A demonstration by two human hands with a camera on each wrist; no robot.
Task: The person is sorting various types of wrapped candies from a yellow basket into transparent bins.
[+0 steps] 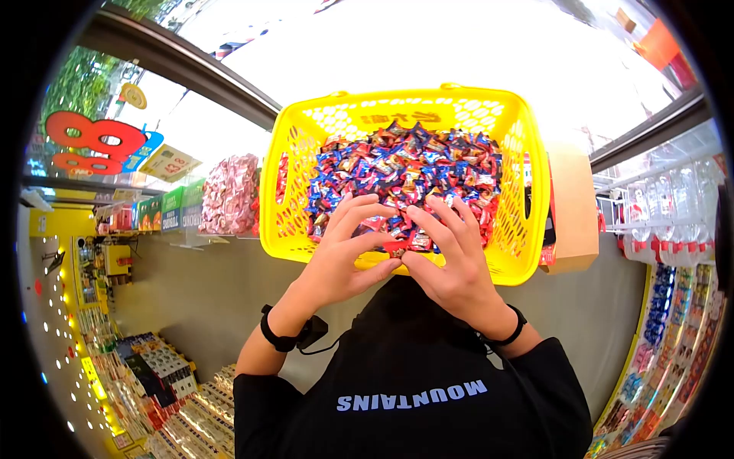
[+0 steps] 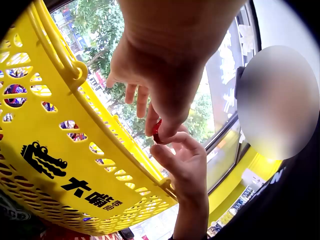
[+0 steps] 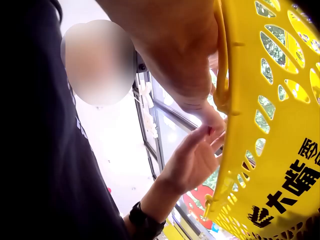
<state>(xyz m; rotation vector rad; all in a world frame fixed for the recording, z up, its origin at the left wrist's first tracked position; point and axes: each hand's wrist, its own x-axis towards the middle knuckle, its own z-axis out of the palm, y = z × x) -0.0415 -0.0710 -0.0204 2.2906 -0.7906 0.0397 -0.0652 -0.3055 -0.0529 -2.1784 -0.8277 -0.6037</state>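
A yellow plastic basket (image 1: 538, 183) with pierced walls is heaped with wrapped candies (image 1: 405, 164) in blue, red and dark wrappers. Over its near rim, my left hand (image 1: 342, 249) and right hand (image 1: 456, 256) meet with thumbs and index fingertips together. Between them they pinch a small red-wrapped candy (image 1: 396, 248). In the left wrist view the same red wrapper (image 2: 157, 131) shows between the fingertips. Only a speck of red shows in the right wrist view, where my right hand (image 3: 182, 65) and the basket wall hide most of it.
Pink packages (image 1: 229, 191) stand left of the basket, and a cardboard box (image 1: 575, 210) stands at its right. Behind are glass windows and a red number sign (image 1: 95, 139). Stocked shelves (image 1: 661, 336) line the right side, and more goods lie at lower left.
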